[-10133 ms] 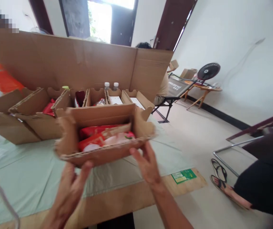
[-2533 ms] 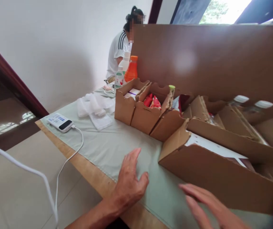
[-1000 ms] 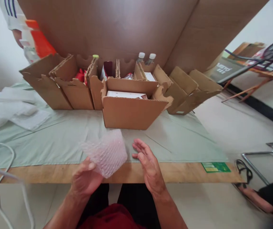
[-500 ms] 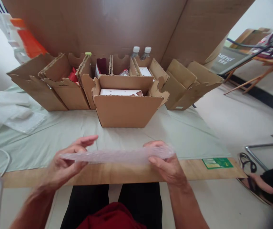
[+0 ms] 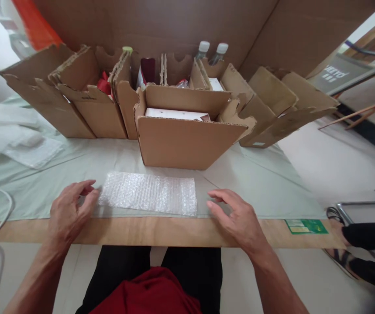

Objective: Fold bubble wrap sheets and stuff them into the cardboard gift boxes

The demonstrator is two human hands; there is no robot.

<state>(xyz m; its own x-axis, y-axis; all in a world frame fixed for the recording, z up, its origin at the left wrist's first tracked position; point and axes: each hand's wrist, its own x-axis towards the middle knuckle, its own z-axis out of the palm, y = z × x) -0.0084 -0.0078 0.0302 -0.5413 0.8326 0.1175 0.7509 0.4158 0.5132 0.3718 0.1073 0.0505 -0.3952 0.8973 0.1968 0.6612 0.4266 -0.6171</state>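
Observation:
A clear bubble-wrap sleeve (image 5: 149,193) lies flat on the pale green cloth near the table's front edge. My left hand (image 5: 71,209) is just beyond its left end, fingers curved and apart, holding nothing. To the right of the sleeve, with a small gap, my right hand (image 5: 235,216) hovers with thumb and fingers apart and nothing between them. Behind the sleeve stands a brown cardboard box (image 5: 190,146) with a white box (image 5: 177,114) inside it.
More cardboard bins (image 5: 105,114) stand in a row behind, some holding red items and bottles (image 5: 220,52). Bubble wrap (image 5: 10,133) is piled at the left beside a white cable (image 5: 8,200). A green card (image 5: 306,226) lies at the front right. Another person's feet (image 5: 341,257) show at the right.
Both hands have let go of the bubble-wrap sleeve, which now lies flat on the cloth. My left hand has moved left. The camera view has shifted slightly.

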